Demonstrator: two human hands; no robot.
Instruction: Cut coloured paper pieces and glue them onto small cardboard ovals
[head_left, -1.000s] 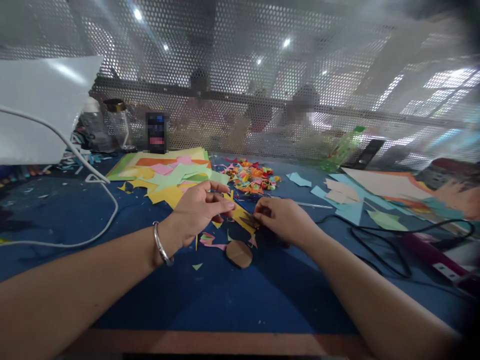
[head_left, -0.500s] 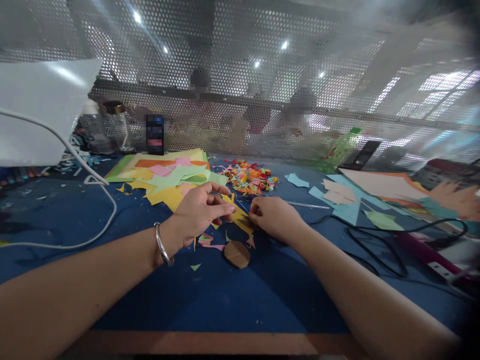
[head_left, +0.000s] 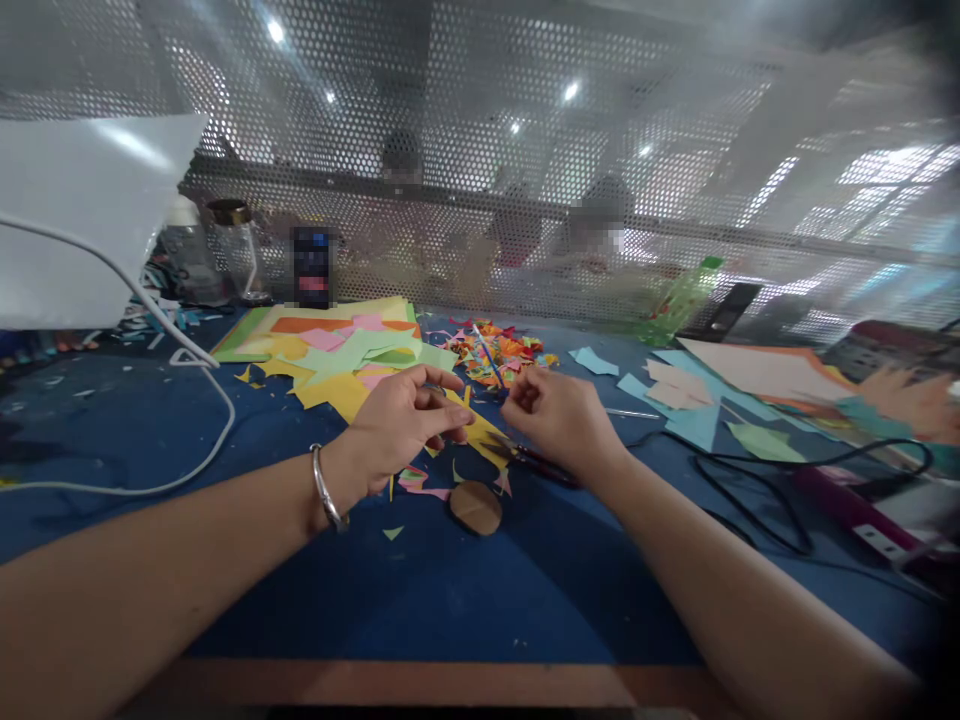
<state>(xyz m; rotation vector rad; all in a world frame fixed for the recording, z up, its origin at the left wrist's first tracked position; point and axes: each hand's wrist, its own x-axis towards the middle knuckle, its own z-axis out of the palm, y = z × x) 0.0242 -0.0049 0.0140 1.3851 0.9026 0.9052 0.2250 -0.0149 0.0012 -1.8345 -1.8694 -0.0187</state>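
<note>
Your right hand (head_left: pixel 561 420) is gripping a slim blue-and-white stick (head_left: pixel 488 352); your left hand (head_left: pixel 411 415) is curving beside yellow paper (head_left: pixel 477 432), its grip unclear.

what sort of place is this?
Likely a paper-craft workspace; workshop or classroom, can't tell. Evidence: loosely layered green, yellow and pink paper sheets, a heap of small multicoloured paper scraps, and dark metal scissors lying by the right hand.
</note>
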